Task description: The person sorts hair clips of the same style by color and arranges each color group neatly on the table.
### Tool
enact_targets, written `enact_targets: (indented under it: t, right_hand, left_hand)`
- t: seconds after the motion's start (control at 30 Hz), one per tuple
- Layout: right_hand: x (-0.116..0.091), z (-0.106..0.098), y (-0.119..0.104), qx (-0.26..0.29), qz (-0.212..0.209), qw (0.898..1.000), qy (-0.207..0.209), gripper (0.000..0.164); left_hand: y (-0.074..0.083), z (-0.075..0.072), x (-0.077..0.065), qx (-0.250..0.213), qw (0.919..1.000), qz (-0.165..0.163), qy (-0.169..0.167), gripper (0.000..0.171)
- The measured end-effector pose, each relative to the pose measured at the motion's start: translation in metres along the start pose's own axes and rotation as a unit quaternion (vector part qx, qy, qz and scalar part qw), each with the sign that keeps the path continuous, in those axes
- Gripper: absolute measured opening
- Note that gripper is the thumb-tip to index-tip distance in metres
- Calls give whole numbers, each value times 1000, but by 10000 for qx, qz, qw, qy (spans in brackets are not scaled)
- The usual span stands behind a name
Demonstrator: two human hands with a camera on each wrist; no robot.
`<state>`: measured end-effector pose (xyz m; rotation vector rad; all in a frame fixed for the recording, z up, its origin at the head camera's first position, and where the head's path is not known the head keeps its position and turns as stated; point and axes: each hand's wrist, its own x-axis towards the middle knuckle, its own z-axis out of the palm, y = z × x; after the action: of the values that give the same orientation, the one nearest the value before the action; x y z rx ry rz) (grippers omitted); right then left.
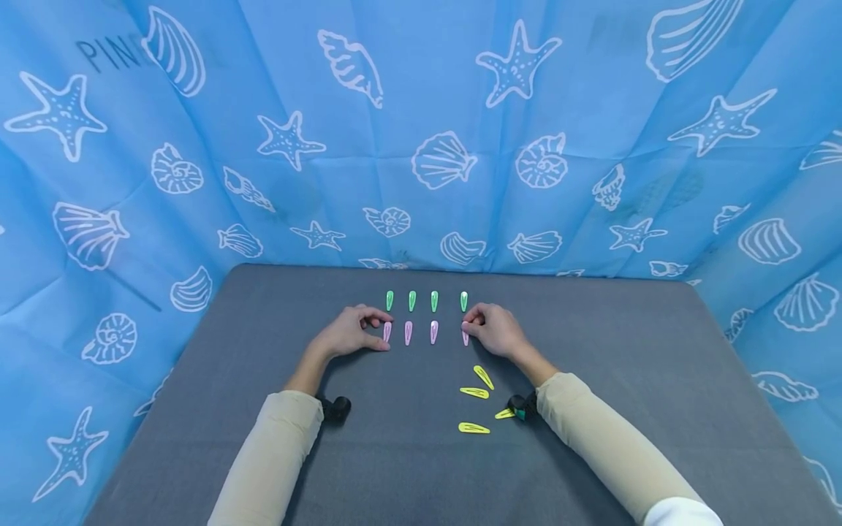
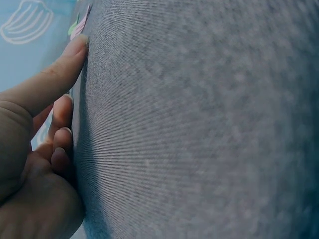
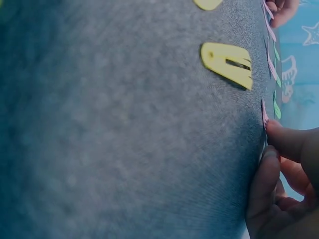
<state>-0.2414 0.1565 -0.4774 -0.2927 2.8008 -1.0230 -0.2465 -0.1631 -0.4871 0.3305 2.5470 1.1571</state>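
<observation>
Snap hair clips lie on a grey table in two rows, green behind and pink in front. My left hand [image 1: 351,332] is at the left end of the pink row, holding the outermost pink hair clip [image 1: 387,332] between thumb and forefinger, one at each end. In the left wrist view the thumb [image 2: 75,52] reaches to that clip's edge, and the other fingers are curled. At the row's right end my right hand [image 1: 496,329] pinches another pink hair clip [image 1: 465,334] by its upper part. Two more pink clips lie between the hands.
Several green hair clips [image 1: 412,301] form the back row. Nearer, by the right forearm, several yellow hair clips [image 1: 473,428] lie at mixed angles, one partly hidden by the wrist camera [image 1: 520,405]. A blue shell-patterned curtain [image 1: 421,146] hangs behind the grey table [image 1: 395,475].
</observation>
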Motion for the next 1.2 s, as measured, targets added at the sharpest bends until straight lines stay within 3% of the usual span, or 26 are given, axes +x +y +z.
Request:
enact_targets:
  t: [0.37,0.53,0.9,1.2]
  right_hand:
    - [-8,-2,-2,-28,-237,9997,71,21]
    - [-23,-8,-3,-303,-381,9986,185,37]
    - [-58,-24,-4,-1295,-794,9877,366,71]
    - [-88,-30,3,-1987,-1162,9719,499,80]
  left_hand:
    - [-3,-2,-2,108,9997,171,-139,58]
    - [1,-2,-12,369,9992,155,64,59]
    - [40,9,-40,1545,9847,55,801,84]
    - [70,43,-60,1891,9771,219,951,100]
